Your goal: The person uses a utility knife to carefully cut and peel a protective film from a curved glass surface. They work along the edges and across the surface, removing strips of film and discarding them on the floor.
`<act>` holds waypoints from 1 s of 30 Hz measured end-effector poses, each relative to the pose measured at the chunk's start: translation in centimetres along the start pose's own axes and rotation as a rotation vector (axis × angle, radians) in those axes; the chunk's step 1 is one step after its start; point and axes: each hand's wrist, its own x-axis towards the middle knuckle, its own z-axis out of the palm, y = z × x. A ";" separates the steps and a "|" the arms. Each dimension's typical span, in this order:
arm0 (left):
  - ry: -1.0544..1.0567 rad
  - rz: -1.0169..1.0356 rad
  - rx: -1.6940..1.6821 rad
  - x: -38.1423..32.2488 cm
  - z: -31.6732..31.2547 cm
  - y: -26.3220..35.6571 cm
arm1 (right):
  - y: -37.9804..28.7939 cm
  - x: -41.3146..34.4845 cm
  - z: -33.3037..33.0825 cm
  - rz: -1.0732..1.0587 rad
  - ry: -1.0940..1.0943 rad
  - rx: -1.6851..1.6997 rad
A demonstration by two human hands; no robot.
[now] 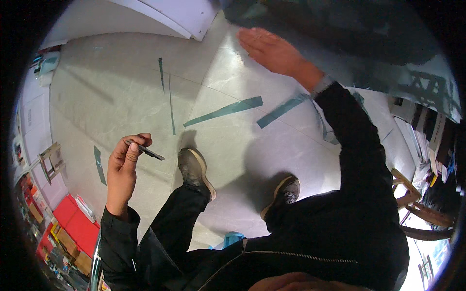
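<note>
My left hand (123, 163) grips a slim dark cutter (145, 150) between thumb and fingers, its tip pointing to the right over the floor. My right hand (271, 52) is stretched out flat, fingers straight and close together. It is beside the near left edge of a large dark green, glossy sheet or panel (346, 47); whether the fingertips touch it I cannot tell. Nothing shows in that hand. Cut strips of green film lie on the floor below, among them a tapered strip (224, 111) and a broader strip (282, 111).
Several thinner scraps, such as a green sliver (99, 165), lie on the tiled floor (138, 94). A white cabinet (171, 14) stands ahead. Red boxes (76, 222) line the left side. A wooden chair (424, 212) and stacked boards (424, 134) are at right. My shoe (193, 167) is near the strips.
</note>
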 end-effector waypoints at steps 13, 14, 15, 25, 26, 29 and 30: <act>-0.039 0.038 -0.011 0.5 1.3 1.8 | 2.9 -2.2 4.8 -0.013 -0.245 -0.098; -0.031 0.039 -0.001 0.6 1.3 1.7 | 2.9 -2.8 4.5 -0.071 -0.148 -0.059; -0.028 0.036 0.000 0.6 1.3 1.5 | 3.0 -3.7 3.7 -0.103 -0.134 -0.039; -0.069 -0.015 0.040 1.6 1.2 1.1 | 5.7 -8.1 -2.6 -0.296 -0.052 -0.575; -0.070 -0.006 0.052 1.6 1.3 1.3 | 5.6 -8.1 -1.6 -0.291 -0.026 -0.544; -0.059 0.013 0.069 1.3 1.5 1.7 | 4.7 -8.7 1.8 -0.216 -0.024 -0.304; -0.056 0.016 0.056 1.3 1.6 1.8 | 4.4 -9.2 2.5 -0.147 -0.056 -0.141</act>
